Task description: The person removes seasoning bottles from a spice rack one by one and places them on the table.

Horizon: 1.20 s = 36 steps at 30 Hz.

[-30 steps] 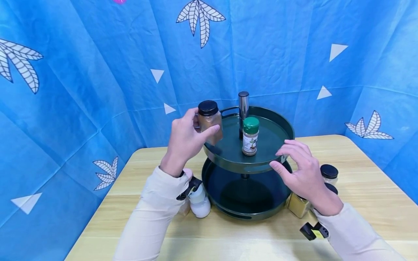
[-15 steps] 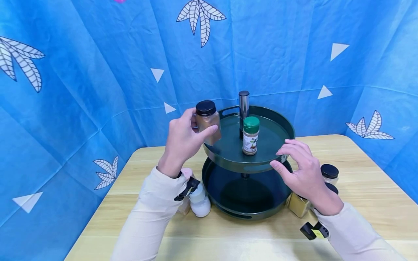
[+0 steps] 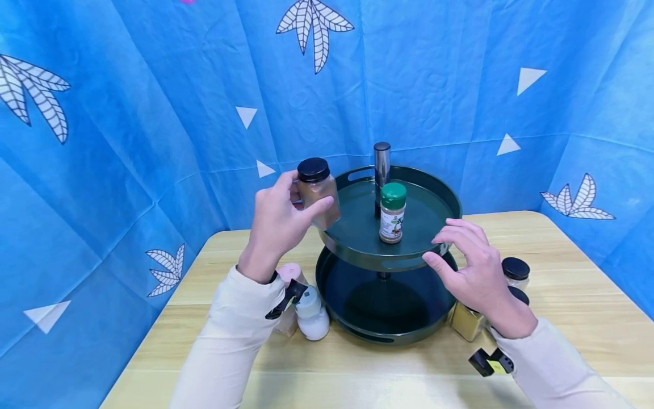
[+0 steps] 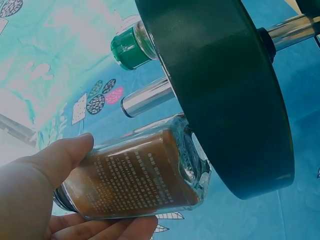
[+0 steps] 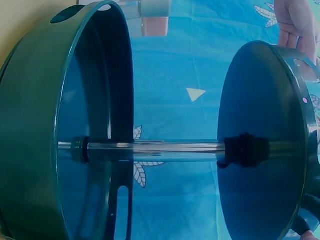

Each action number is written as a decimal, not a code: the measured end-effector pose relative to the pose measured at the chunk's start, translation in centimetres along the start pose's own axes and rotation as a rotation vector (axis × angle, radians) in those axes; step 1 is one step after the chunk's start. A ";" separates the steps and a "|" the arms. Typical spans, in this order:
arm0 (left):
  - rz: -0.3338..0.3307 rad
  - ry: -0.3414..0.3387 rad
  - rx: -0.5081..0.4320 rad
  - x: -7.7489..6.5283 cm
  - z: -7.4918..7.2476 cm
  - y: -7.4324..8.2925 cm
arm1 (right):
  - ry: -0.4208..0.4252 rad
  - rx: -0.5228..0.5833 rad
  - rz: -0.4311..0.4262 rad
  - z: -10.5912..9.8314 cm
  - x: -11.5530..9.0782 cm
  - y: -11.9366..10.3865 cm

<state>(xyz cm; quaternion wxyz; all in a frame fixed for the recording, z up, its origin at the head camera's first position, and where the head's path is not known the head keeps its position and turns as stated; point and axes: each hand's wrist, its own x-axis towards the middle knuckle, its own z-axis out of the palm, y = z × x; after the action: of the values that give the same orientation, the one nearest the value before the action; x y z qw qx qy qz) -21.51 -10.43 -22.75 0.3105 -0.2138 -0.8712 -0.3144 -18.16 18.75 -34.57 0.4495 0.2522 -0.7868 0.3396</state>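
Note:
My left hand [image 3: 281, 218] holds a glass jar [image 3: 323, 199] with a black lid and brown powder inside. The jar is raised beside the left rim of the upper tray [image 3: 352, 250] of a dark green two-tier stand. Printed text shows on its side in the left wrist view, thumb on one face and fingers beneath. A small spice bottle [image 3: 392, 218] with a green cap stands on the upper tray, in front of the metal post [image 3: 381, 165]. At the tray's right rim is my right hand [image 3: 472, 270], its fingers loosely bent and thumb apart from them.
The lower tray [image 3: 383, 335] sits on the wooden table [image 3: 357, 380]. Left of it stand a white bottle [image 3: 313, 324] and a pink-topped one [image 3: 291, 272], partly behind my left wrist. Black-lidded jars [image 3: 516, 268] and a jar of yellow powder [image 3: 467, 322] stand right, partly behind my right hand.
My left hand has drifted slightly left with the jar, away from the middle of the upper tray. The right hand and the green-capped bottle stay in place.

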 end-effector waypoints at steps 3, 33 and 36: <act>-0.006 -0.001 -0.002 -0.2 -0.1 -0.1 | 0.000 0.000 0.004 0.0 0.0 0.0; -0.015 0.034 -0.006 -1.3 -1.4 -0.9 | 0.009 0.003 -0.004 0.1 -0.1 0.2; -0.019 0.039 -0.007 -1.4 -1.5 -1.0 | 0.006 0.002 -0.002 0.1 -0.1 0.2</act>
<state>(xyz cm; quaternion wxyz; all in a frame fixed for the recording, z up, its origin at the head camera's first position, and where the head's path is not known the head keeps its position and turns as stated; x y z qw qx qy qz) -20.43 -12.39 -23.17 0.3236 -0.2005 -0.8660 -0.3242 -18.31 18.84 -34.76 0.4520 0.2524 -0.7849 0.3404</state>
